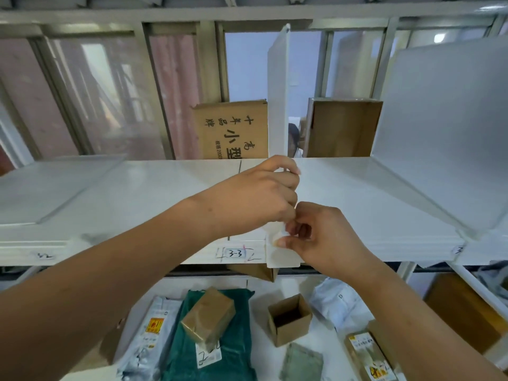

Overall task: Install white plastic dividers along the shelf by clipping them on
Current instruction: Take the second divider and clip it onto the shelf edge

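Observation:
A white plastic divider (278,92) stands upright on the white shelf (137,193), seen edge-on at the middle of the view. My left hand (253,196) grips its lower part from the left, fingers wrapped over its bottom edge. My right hand (316,237) pinches the divider's front clip tab (283,257), which hangs over the shelf's front lip beside a label reading 3-3 (237,253). Another white divider (445,127) stands upright at the right. A flat white panel (49,182) lies on the shelf at the left.
Behind the shelf stand a printed cardboard box (233,130) and an open brown carton (343,127). A person's head shows between them. On the lower shelf lie a green bag (236,339), taped parcels (209,317), a small open box (288,320) and grey mailers.

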Tool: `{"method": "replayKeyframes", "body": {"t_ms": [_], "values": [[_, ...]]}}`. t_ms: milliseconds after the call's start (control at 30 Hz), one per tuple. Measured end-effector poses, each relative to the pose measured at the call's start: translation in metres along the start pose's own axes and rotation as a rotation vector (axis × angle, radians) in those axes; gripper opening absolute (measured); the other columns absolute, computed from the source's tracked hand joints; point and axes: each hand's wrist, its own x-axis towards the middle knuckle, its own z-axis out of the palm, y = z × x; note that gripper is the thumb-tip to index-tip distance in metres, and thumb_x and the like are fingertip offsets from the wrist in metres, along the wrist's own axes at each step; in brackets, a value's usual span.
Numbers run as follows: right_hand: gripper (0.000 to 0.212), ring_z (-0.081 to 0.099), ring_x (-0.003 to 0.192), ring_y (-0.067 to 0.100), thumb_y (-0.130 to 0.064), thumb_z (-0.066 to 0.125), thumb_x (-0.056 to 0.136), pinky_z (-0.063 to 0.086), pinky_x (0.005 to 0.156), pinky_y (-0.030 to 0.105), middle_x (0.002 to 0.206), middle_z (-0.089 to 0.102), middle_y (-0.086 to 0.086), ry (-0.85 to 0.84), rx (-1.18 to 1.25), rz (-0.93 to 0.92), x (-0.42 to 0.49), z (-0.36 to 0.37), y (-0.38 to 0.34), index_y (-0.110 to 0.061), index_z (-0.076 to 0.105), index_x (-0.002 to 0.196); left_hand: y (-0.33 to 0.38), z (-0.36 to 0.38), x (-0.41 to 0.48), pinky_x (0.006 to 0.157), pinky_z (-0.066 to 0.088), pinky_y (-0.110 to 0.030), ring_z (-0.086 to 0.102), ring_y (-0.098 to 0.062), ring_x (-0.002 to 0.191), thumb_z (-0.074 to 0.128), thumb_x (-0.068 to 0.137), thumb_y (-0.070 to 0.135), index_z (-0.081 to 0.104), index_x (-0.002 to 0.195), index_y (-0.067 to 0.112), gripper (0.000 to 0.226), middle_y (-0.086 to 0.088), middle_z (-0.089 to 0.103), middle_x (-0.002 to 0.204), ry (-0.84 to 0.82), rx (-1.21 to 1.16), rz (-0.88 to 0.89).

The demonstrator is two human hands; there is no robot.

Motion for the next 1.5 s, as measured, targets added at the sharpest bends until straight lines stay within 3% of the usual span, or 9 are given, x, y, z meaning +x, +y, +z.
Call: {"method": "replayKeyframes", "body": {"t_ms": [67, 233, 700, 833, 967, 1033, 1133, 1267, 1500], "values": [[0.025, 0.059, 0.066, 0.005, -0.038, 0.086, 0.076, 0.051, 0.064, 0.025, 0.071, 0.061, -0.011, 0.006, -0.013, -0.012, 0.005, 0.010, -0.009, -0.030, 0.062, 0.071, -0.006, 0.000, -0.015, 0.121, 0.019, -0.034, 0.061, -0.017, 0.095, 0.045, 0.090, 0.000, 0.079, 0.088, 0.024, 0.041, 0.010, 0.072, 0.083, 0.006, -0.009, 0.001], [0.023, 0.057, 0.067, 0.004, -0.041, 0.083, 0.077, 0.048, 0.064, 0.022, 0.073, 0.060, -0.012, 0.017, -0.032, -0.037, 0.013, 0.033, -0.028, -0.027, 0.065, 0.073, -0.018, 0.001, -0.043, 0.120, 0.022, -0.037, 0.062, -0.017, 0.094, 0.065, 0.089, -0.003, 0.080, 0.088, 0.025, 0.031, 0.010, 0.072, 0.083, 0.003, -0.015, 0.034], [0.020, 0.060, 0.069, 0.012, -0.035, 0.090, 0.072, 0.042, 0.063, 0.011, 0.076, 0.064, -0.012, 0.158, 0.253, 0.084, -0.001, 0.048, -0.032, -0.029, 0.071, 0.074, -0.028, 0.021, -0.054, 0.125, 0.012, -0.031, 0.063, -0.017, 0.099, 0.054, 0.094, 0.000, 0.079, 0.093, 0.022, 0.033, 0.007, 0.071, 0.087, 0.124, -0.102, 0.090], [0.025, 0.060, 0.066, 0.009, -0.045, 0.088, 0.068, 0.044, 0.061, 0.011, 0.076, 0.065, -0.012, 0.165, 0.288, 0.124, -0.002, 0.048, -0.035, -0.041, 0.065, 0.073, -0.021, 0.034, -0.063, 0.127, 0.005, -0.031, 0.058, -0.018, 0.113, 0.056, 0.093, -0.001, 0.075, 0.096, 0.021, 0.030, 0.005, 0.069, 0.095, 0.190, -0.101, 0.063], [0.028, 0.060, 0.068, 0.013, -0.042, 0.090, 0.069, 0.045, 0.062, 0.013, 0.078, 0.063, -0.009, 0.199, 0.276, 0.111, -0.004, 0.049, -0.034, -0.033, 0.064, 0.079, -0.008, 0.046, -0.077, 0.128, 0.007, -0.034, 0.048, -0.022, 0.138, 0.034, 0.102, 0.001, 0.070, 0.112, 0.018, 0.041, -0.001, 0.069, 0.120, 0.214, -0.120, 0.025], [0.029, 0.060, 0.073, 0.017, -0.034, 0.090, 0.073, 0.048, 0.065, 0.018, 0.083, 0.061, -0.008, 0.238, 0.282, 0.086, -0.007, 0.050, -0.038, -0.030, 0.063, 0.084, -0.003, 0.051, -0.086, 0.128, 0.012, -0.036, 0.038, -0.024, 0.148, 0.038, 0.102, 0.001, 0.067, 0.125, 0.016, 0.040, -0.006, 0.063, 0.138, 0.230, -0.116, 0.012], [0.022, 0.057, 0.074, 0.018, -0.025, 0.080, 0.082, 0.049, 0.065, 0.021, 0.087, 0.057, -0.009, 0.313, 0.264, -0.026, -0.015, 0.047, -0.051, -0.024, 0.059, 0.088, 0.006, 0.052, -0.104, 0.124, 0.027, -0.037, 0.035, -0.025, 0.152, 0.065, 0.095, 0.001, 0.063, 0.138, 0.017, 0.046, -0.009, 0.055, 0.152, 0.304, -0.155, -0.047], [0.017, 0.057, 0.078, 0.018, -0.017, 0.072, 0.086, 0.047, 0.068, 0.020, 0.085, 0.056, -0.009, 0.283, 0.245, -0.153, -0.019, 0.038, -0.078, -0.024, 0.056, 0.088, 0.022, 0.035, -0.127, 0.111, 0.047, -0.043, 0.056, -0.030, 0.136, 0.063, 0.098, 0.001, 0.066, 0.136, 0.015, 0.041, -0.010, 0.066, 0.140, 0.391, -0.128, -0.177], [0.034, 0.058, 0.105, 0.003, -0.036, 0.068, 0.095, 0.053, 0.087, 0.024, 0.117, 0.059, -0.019, 0.003, 0.214, -0.283, 0.003, 0.045, -0.120, -0.032, 0.061, 0.128, 0.037, -0.022, -0.177, 0.111, 0.046, -0.048, 0.060, -0.029, 0.130, 0.068, 0.096, 0.011, 0.072, 0.119, 0.014, 0.023, -0.005, 0.074, 0.122, 0.232, 0.115, -0.545]]}}
